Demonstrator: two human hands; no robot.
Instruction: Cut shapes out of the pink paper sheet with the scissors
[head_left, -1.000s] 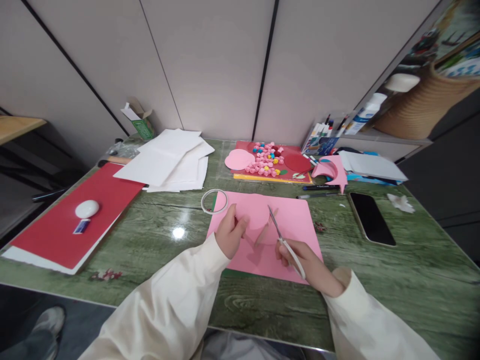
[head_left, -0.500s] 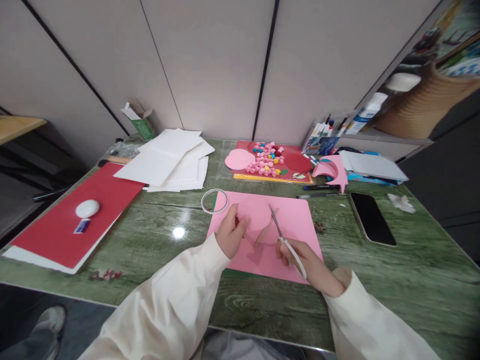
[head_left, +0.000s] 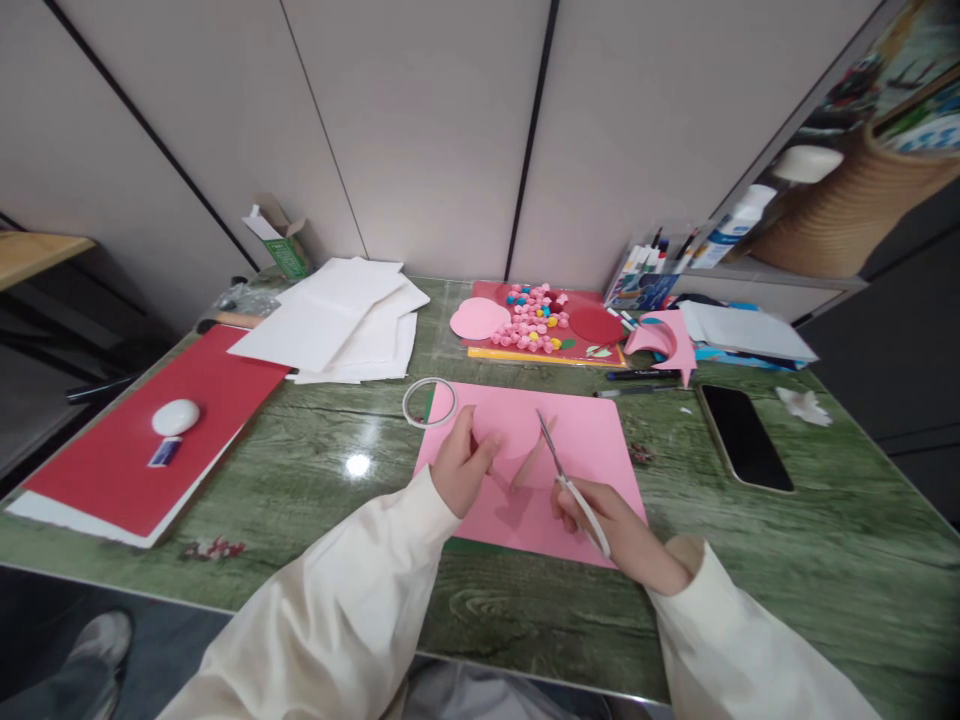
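A rounded piece of pink paper (head_left: pixel 506 428), a narrow strip curling at its four o'clock edge, is held over a pink sheet (head_left: pixel 600 440) at mid-counter (head_left: pixel 330 530). At eight o'clock, the left hand (head_left: pixel 459 468) pinches it, grip closed; at five, the right hand (head_left: pixel 621 532), fingers wrapped round white-handled scissors (head_left: pixel 587 512), points the blades toward eleven.

Long cream slvs (head_left: pixel 322 590), plain cuffs (head_left: pixel 436 503), lt-grey legwear (head_left: pixel 484 695)

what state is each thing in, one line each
scissors, in the right hand; blade opening unclear
pink cutout, held in the left hand
pink sheet, lying flat
white ring, lying flat
phone, screen dark
green box, top flaps open
white sheets, loosely stacked
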